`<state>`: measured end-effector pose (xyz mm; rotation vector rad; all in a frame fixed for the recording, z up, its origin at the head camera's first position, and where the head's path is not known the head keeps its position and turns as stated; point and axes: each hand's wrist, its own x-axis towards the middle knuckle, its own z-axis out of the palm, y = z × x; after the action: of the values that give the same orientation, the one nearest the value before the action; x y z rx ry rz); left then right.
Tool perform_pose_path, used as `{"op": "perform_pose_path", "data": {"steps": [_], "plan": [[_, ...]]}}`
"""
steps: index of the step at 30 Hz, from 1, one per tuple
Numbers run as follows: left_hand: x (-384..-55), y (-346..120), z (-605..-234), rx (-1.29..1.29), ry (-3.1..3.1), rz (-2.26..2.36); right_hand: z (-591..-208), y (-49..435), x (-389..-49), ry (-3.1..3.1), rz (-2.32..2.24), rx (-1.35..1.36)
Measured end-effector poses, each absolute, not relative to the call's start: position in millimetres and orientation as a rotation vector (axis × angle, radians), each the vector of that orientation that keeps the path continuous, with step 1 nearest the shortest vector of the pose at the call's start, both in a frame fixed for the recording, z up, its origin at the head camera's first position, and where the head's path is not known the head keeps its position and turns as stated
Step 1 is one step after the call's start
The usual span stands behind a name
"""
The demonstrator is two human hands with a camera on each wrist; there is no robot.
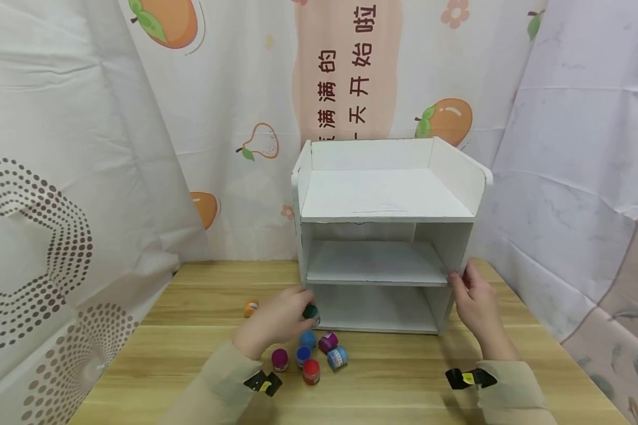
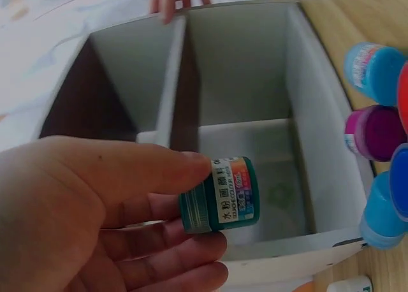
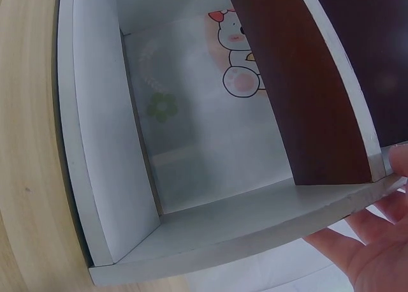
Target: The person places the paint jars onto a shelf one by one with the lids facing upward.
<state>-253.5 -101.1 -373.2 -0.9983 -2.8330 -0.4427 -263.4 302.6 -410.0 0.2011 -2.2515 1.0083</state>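
My left hand (image 1: 270, 321) pinches a small dark green paint jar (image 2: 234, 193) between thumb and fingers. It holds the jar at the left front of a white two-tier shelf (image 1: 388, 192), by the lower compartment. In the left wrist view, the jar's printed label faces the camera and the jar overlaps the compartment opening. My right hand (image 1: 477, 304) grips the shelf's right side panel (image 3: 255, 246) near the middle board, with the thumb at the front edge and the fingers round the outer side.
Several paint jars lie before the shelf's left front, among them a red jar (image 1: 311, 372), a light blue jar (image 1: 337, 358) and a magenta jar (image 1: 279, 360). An orange jar (image 1: 251, 307) sits farther left on the wooden table (image 1: 393, 389). Printed curtains (image 1: 234, 77) hang behind.
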Motion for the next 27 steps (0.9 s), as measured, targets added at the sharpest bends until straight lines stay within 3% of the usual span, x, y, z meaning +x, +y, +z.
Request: {"op": "perform_pose_path", "data": {"steps": [27], "plan": [[-302,-24,-406,-0.975,-2.918,0.303,-411,306,-268,-2.262,1.011,0.200]]}}
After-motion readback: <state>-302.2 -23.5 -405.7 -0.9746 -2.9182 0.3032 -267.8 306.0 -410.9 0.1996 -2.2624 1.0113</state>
